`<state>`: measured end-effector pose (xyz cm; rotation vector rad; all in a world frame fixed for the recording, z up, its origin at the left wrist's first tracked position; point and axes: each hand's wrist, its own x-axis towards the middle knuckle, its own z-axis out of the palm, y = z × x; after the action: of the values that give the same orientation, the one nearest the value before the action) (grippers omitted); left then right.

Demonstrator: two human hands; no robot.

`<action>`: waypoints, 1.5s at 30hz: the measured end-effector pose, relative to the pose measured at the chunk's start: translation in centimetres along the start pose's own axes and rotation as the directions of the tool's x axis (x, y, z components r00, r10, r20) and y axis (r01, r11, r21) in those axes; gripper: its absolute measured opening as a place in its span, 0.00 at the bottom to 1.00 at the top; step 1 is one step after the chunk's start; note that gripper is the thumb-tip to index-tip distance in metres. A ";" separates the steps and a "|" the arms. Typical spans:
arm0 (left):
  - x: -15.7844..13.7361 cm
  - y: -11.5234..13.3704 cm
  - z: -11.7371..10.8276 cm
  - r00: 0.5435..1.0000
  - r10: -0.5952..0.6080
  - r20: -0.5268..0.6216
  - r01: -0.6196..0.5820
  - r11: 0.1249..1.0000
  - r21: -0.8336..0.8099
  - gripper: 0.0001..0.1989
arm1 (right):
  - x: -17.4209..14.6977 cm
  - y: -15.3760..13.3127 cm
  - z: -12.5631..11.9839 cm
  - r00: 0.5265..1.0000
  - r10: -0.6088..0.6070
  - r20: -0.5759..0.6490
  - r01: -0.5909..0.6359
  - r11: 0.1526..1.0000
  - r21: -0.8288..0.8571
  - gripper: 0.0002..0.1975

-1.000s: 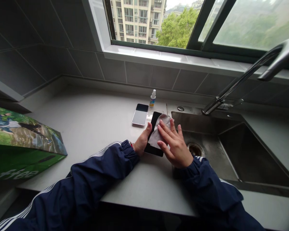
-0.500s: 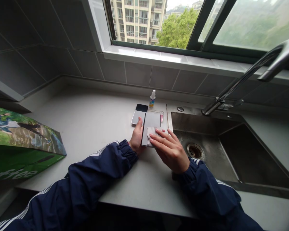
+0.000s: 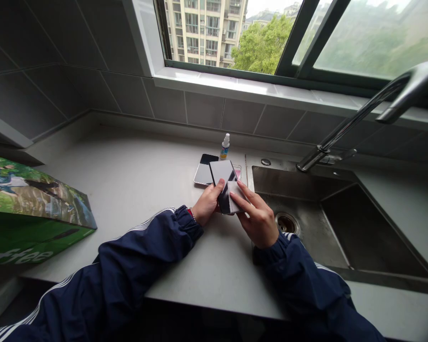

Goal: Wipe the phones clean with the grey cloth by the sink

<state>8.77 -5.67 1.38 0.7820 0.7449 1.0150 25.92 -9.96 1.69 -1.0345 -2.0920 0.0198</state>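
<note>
Wiping pass on a glossy face

Smartphone (image 3: 221, 167) is raised between both hands over the countertop (image 3: 139, 166), tilted, glossy face up, left of the sink (image 3: 314, 232). Left hand (image 3: 206, 204) clasps its left edge, thumb laid over the face; the fingers beneath are hidden. Right hand (image 3: 260, 221) has bent fingers pinching a zigzag-edged cleaning cloth (image 3: 237, 198) against the lower right part. Right thumb mostly hidden; cannot tell how hard it bears from below.

Beyond: a second smartphone (image 3: 201, 175) lies flat, with a small spray bottle (image 3: 224, 148) upright near its far end and a clear case (image 3: 238, 171) with a pink patch, partly covered.

Step in hand, as judged: wiping toward the lower edge. Next move, in my estimate, calls for a firm left grip, the cloth kept flat, and the left thumb shifted clear of the glass it covers.
</note>
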 end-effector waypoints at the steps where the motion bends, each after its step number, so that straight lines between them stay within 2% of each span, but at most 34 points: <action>1: 0.1 -0.1 0.0 0.999 0.031 -0.032 -0.031 0.999 -0.021 0.27 | 0.0 0.1 0.1 1.000 0.016 0.013 -0.016 1.000 -0.004 0.26; 6: 0.5 0.0 -0.1 0.987 0.092 -0.134 -0.102 0.992 -0.074 0.23 | 0.1 0.5 0.0 0.995 0.090 0.036 -0.092 0.993 0.072 0.25; 11: 0.5 0.9 -0.4 0.967 0.143 -0.210 -0.153 0.988 -0.032 0.23 | 0.3 0.9 -1.1 0.998 0.046 0.034 -0.053 0.966 0.252 0.18; 12: 0.5 1.2 -0.5 0.965 0.146 -0.219 -0.150 0.989 -0.005 0.25 | 0.3 0.9 -1.3 0.996 0.088 0.011 -0.087 0.952 0.292 0.15; 14: 0.5 1.7 -0.6 0.964 0.141 -0.224 -0.137 0.990 0.036 0.27 | 0.4 1.0 -1.3 0.964 0.266 -0.027 -0.236 0.894 0.382 0.09; 15: 0.5 1.9 -0.6 0.966 0.143 -0.217 -0.138 0.990 0.039 0.27 | 0.5 1.0 -1.2 0.924 0.382 -0.007 -0.339 0.830 0.443 0.08; 16: 0.5 2.1 -0.6 0.968 0.150 -0.203 -0.147 0.989 0.032 0.27 | 0.6 0.9 -1.0 0.868 0.492 0.060 -0.449 0.730 0.515 0.11; 18: 0.4 2.3 -0.5 0.972 0.164 -0.166 -0.164 0.986 0.011 0.25 | 0.8 0.7 -0.5 0.720 0.619 0.315 -0.642 0.420 0.641 0.18; 20: 0.3 2.3 -0.4 0.979 0.153 -0.138 -0.153 0.988 0.015 0.24 | 1.0 0.3 -0.1 0.566 0.589 0.577 -0.740 0.054 0.671 0.23; 21: 0.3 2.2 -0.4 0.982 0.138 -0.126 -0.136 0.990 0.029 0.24 | 1.1 0.0 0.0 0.519 0.565 0.641 -0.739 -0.079 0.669 0.23; 22: 0.3 2.1 -0.4 0.987 0.118 -0.113 -0.114 0.992 0.048 0.24 | 1.2 -0.3 0.0 0.485 0.537 0.690 -0.737 -0.175 0.653 0.24; 24: 0.4 1.9 -0.6 0.994 0.075 -0.079 -0.068 0.994 0.091 0.25 | 1.3 -0.7 -0.1 0.453 0.476 0.754 -0.741 -0.270 0.615 0.23; 27: 0.7 1.5 -1.1 0.998 0.041 -0.052 -0.032 0.986 0.167 0.25 | 1.1 -0.8 -0.4 0.445 0.408 0.797 -0.779 -0.264 0.569 0.19; 30: 1.0 1.2 -1.5 0.992 0.101 -0.079 -0.081 0.972 0.222 0.29 | 0.7 -0.5 -0.1 0.452 0.381 0.807 -0.797 -0.234 0.557 0.16; 33: 1.0 1.0 -1.5 0.986 0.142 -0.082 -0.122 0.970 0.212 0.31 | 0.6 -0.4 0.2 0.455 0.393 0.799 -0.793 -0.230 0.564 0.15; 35: 0.9 0.9 -1.5 0.993 0.096 -0.066 -0.079 0.970 0.228 0.34 | 0.8 -0.4 0.2 0.459 0.399 0.794 -0.790 -0.225 0.570 0.15; 38: 0.8 0.5 -1.5 0.996 0.051 -0.075 -0.024 0.945 0.325 0.37 | 1.0 -0.3 0.1 0.470 0.418 0.777 -0.782 -0.212 0.587 0.16; 42: 0.5 0.1 -1.5 0.987 0.139 -0.079 -0.089 0.886 0.455 0.34 | 1.1 0.3 0.1 0.483 0.475 0.736 -0.760 -0.190 0.621 0.16; 45: 0.3 0.1 -1.4 0.992 0.123 -0.036 -0.083 0.829 0.554 0.34 | 1.0 1.3 0.2 0.482 0.510 0.712 -0.756 -0.168 0.632 0.17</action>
<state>7.64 -5.08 0.64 1.3046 1.0908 0.9315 26.26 -8.33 1.79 -1.1174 -0.9096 1.8303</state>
